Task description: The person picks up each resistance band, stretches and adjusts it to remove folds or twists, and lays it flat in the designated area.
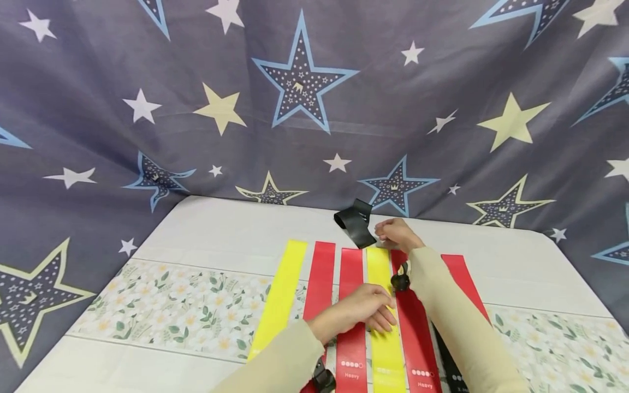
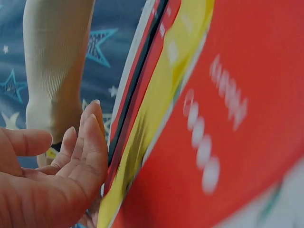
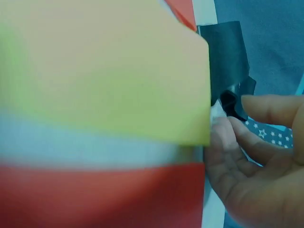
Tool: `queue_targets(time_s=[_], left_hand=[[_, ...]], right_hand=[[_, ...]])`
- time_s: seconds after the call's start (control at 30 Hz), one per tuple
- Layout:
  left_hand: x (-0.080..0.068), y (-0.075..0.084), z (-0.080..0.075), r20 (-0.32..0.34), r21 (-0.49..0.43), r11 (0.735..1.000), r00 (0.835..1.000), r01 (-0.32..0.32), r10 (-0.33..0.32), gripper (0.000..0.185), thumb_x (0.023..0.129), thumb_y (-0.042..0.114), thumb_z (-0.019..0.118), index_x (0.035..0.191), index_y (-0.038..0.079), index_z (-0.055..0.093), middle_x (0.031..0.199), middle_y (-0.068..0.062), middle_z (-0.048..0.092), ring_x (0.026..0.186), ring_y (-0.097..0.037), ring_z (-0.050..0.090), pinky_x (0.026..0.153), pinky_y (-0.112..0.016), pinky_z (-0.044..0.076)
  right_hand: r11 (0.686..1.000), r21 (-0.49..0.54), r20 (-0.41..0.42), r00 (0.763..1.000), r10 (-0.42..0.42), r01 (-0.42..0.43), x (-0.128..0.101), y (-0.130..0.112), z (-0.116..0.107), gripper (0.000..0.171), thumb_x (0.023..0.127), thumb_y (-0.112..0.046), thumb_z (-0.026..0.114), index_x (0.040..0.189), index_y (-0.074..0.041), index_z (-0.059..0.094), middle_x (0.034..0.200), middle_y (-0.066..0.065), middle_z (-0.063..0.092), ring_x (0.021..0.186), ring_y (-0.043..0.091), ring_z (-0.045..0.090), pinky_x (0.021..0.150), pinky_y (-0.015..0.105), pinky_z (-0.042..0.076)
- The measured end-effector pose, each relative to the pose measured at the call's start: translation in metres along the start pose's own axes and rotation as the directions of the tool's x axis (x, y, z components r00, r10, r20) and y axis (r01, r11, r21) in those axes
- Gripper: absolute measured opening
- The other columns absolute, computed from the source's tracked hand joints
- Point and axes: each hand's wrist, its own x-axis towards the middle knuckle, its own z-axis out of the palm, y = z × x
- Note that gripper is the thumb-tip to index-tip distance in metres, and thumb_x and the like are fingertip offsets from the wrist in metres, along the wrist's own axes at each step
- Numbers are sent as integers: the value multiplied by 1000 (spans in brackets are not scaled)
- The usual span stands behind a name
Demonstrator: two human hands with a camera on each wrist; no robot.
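Note:
Several resistance bands lie side by side on the table: a yellow band (image 1: 280,297), two red bands (image 1: 319,284) (image 1: 351,273), a middle yellow band (image 1: 377,267) and another red band (image 1: 417,333). My left hand (image 1: 366,311) rests flat across the middle yellow band (image 2: 156,109) beside a red band (image 2: 237,118), fingers (image 2: 90,137) straight. At the strips' far end my right hand (image 1: 395,233) pinches the end of a curled black band (image 1: 356,221). In the right wrist view the black band (image 3: 225,57) is between the thumb and fingers of my right hand (image 3: 251,161), past the yellow band's (image 3: 104,71) end.
Under my right forearm lie a flat black band (image 1: 449,365) and an outer red band (image 1: 462,278). The table (image 1: 221,234) carries a white cloth with floral stripes. A grey star-print curtain (image 1: 295,109) hangs close behind and around both sides.

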Motion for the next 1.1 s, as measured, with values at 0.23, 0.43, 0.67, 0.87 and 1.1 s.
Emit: queue_targets(time_s=[0.23,0.43,0.67,0.87,1.1], left_hand=[[1,9,-33,-61,40,999,998,-20,23,19,94,9,46,97,-6,58,82,-22,70,57,-13,64,60,-30,57],[-2,19,-58,-99,82,996,994,-29,37,23,95,11,45,103,-8,56,84,-19,71,58,-11,64,54,-22,52],[-4,32,-88,-201,92,994,976,-61,79,24,96,9,42,112,-6,52,89,-18,71,61,-8,65,58,-20,52],[-2,38,-99,-324,27,995,940,-101,104,25,91,4,44,113,-5,53,88,-14,70,62,-7,64,57,-18,50],[3,42,-106,-481,-43,993,874,-107,73,30,90,2,44,118,-5,51,86,-11,65,60,-6,57,52,-16,46]], right_hand=[[990,140,-15,1000,24,-22,15,-8,15,6,90,-7,51,89,-1,51,68,-1,47,64,10,48,63,20,47],[976,210,-74,994,75,-57,15,-15,22,12,94,-16,55,92,-6,48,84,3,47,69,13,45,66,23,47],[970,219,-155,985,-75,108,5,-36,28,23,91,-17,59,107,0,59,78,-2,47,70,10,44,71,24,44],[958,185,-178,966,-186,218,-10,-55,13,18,90,-19,59,102,-5,59,101,0,53,98,19,48,94,38,41],[928,157,-78,941,-329,337,-23,-61,0,6,92,-17,58,93,-11,57,82,-9,55,87,12,50,97,40,39]])
